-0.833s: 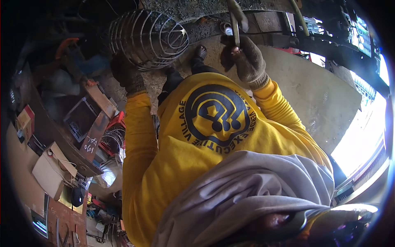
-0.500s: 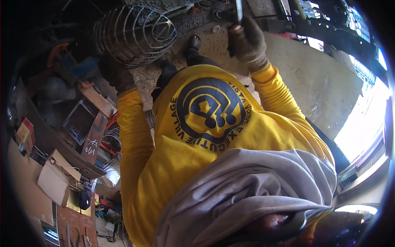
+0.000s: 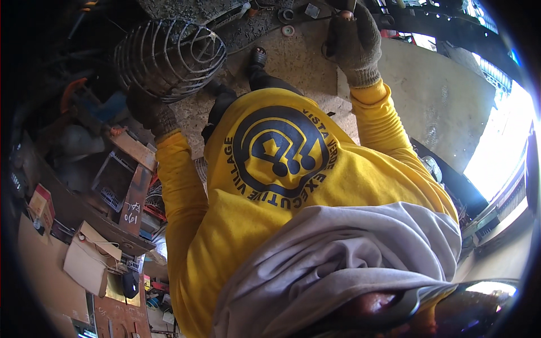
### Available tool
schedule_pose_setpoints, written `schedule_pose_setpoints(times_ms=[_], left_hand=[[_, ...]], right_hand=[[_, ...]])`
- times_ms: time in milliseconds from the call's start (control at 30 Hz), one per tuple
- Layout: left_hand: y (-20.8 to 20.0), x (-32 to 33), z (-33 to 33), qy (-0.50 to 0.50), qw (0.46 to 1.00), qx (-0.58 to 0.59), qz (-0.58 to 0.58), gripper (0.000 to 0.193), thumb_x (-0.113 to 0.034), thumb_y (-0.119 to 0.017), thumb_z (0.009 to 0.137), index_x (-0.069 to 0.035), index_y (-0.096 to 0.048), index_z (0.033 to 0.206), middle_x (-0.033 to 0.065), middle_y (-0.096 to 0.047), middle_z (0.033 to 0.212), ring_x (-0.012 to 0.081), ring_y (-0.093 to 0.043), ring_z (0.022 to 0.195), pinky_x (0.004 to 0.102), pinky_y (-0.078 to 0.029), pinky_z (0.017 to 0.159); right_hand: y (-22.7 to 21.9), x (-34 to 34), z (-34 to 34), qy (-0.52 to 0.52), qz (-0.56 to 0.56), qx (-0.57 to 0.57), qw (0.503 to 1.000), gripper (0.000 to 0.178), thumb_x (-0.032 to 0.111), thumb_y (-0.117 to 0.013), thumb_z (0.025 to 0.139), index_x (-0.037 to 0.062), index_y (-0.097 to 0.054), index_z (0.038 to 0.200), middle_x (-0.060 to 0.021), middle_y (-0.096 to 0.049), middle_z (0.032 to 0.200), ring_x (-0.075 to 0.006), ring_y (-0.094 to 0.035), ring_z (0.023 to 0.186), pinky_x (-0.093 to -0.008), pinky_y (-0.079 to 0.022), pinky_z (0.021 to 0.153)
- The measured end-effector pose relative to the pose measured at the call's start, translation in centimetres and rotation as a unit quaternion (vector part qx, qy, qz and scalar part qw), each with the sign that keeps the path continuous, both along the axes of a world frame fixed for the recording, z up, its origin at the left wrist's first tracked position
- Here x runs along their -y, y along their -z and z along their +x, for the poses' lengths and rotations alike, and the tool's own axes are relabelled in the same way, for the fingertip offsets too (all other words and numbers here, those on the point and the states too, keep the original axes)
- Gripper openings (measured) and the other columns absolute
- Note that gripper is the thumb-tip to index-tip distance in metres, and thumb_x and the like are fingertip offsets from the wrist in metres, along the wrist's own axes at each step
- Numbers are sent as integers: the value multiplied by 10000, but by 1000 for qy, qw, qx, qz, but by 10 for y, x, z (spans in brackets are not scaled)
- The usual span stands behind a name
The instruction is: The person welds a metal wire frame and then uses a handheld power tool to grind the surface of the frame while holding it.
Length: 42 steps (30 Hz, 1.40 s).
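Observation:
My left hand (image 3: 149, 110), in a dark work glove, is at the lower left edge of a rounded cage of bent metal rods (image 3: 169, 59). Its fingers are in deep shade but appear closed on the cage's rim. The cage lies tilted, its ringed end facing right. My right hand (image 3: 358, 48), in a grey-brown knitted glove, is raised at the upper right, apart from the cage. Closed fingers there wrap a slim rod-like tool (image 3: 347, 7), with a bare thumb tip showing against it. Most of the tool is cut off by the upper edge.
A large flat sheet (image 3: 428, 101) lies on the right. On the left, a cluttered bench (image 3: 96, 208) carries a cardboard box (image 3: 87, 253), while an orange-handled tool (image 3: 70, 94) lies beyond. A small round ring (image 3: 288, 30) is on the worn floor (image 3: 304, 62) ahead.
My right hand has moved right and farther away from the cage, taking the tool with it. The whole view has shifted slightly; my left hand and the cage keep their places relative to each other.

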<state>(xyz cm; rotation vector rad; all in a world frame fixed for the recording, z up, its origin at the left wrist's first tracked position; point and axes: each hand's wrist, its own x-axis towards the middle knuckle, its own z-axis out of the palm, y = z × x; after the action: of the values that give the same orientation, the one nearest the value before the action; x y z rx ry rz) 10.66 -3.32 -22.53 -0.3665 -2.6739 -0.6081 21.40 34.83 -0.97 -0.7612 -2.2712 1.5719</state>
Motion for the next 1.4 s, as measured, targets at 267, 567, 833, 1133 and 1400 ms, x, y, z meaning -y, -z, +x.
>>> schedule_pose_setpoints(times_ms=[267,567,833,1133,1400], left_hand=[[18,5,7,-59,998,20,14,383,-224,-584,897,-43,-574,1234,177,-610,1199,320,-584,1103,400,-466,923],[24,5,7,-33,999,31,-23,276,-156,-592,901,-52,-593,1157,158,-632,1087,331,-604,1013,445,-486,882],[9,-5,9,-62,996,-31,-58,303,-199,-593,896,-57,-611,1163,132,-654,1088,271,-622,1032,365,-487,885],[21,3,11,-61,998,0,24,267,-201,-601,883,-58,-620,1108,113,-666,1033,276,-635,968,366,-505,826],[-4,-9,7,-45,996,-62,-50,262,-214,-626,858,-62,-635,1071,117,-672,1011,282,-643,947,366,-513,812]], right_hand=[[28,37,14,-190,152,0,970,201,186,-595,945,38,-608,1079,-97,-616,662,-255,-647,594,-342,-488,530],[15,68,-8,-224,219,-53,948,215,198,-612,927,29,-605,1059,-140,-640,713,-321,-659,636,-389,-509,570],[33,73,-12,-236,203,43,949,245,151,-623,918,41,-616,1138,-150,-674,819,-290,-687,713,-343,-524,631],[23,77,-8,-272,222,121,929,265,171,-600,926,33,-612,1152,-157,-687,879,-322,-695,790,-372,-545,695],[31,81,-8,-278,260,65,922,236,156,-590,926,39,-619,1128,-150,-665,819,-345,-674,736,-394,-533,646]])
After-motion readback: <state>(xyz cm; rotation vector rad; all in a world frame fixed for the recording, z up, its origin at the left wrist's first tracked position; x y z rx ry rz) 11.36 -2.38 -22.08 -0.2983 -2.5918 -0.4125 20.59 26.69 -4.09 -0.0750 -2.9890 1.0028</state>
